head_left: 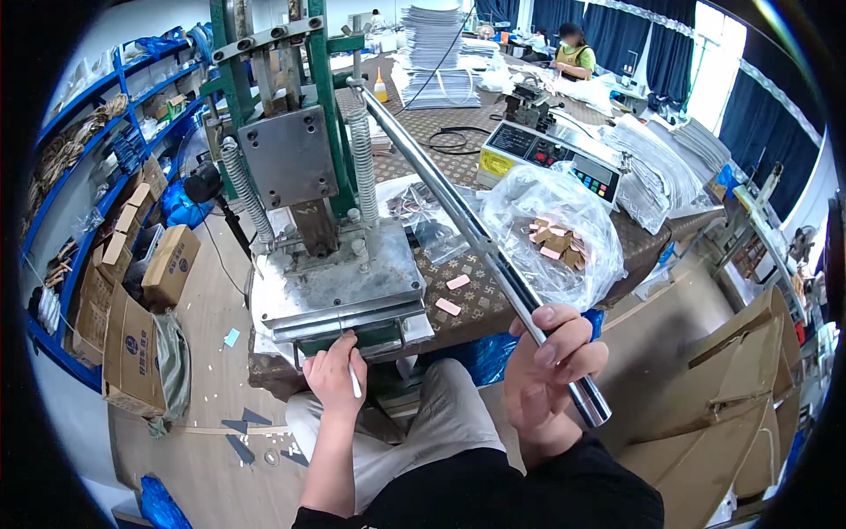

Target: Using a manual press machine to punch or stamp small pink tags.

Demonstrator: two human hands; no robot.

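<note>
A hand press with a green frame and a steel block stands on the table in front of me. My left hand is at the front edge of its steel base plate, fingers pinched on a thin tool with a white handle. Its tip points into the gap under the plate, and I cannot make out what lies there. A long shiny steel lever slants from the press down to the right. Near its lower end my right hand is closed around it.
Two small pink pieces lie right of the press. Beyond them an open clear plastic bag holds several pink and brown pieces. A control box, stacked sheets and a person are farther back. Cardboard boxes stand left.
</note>
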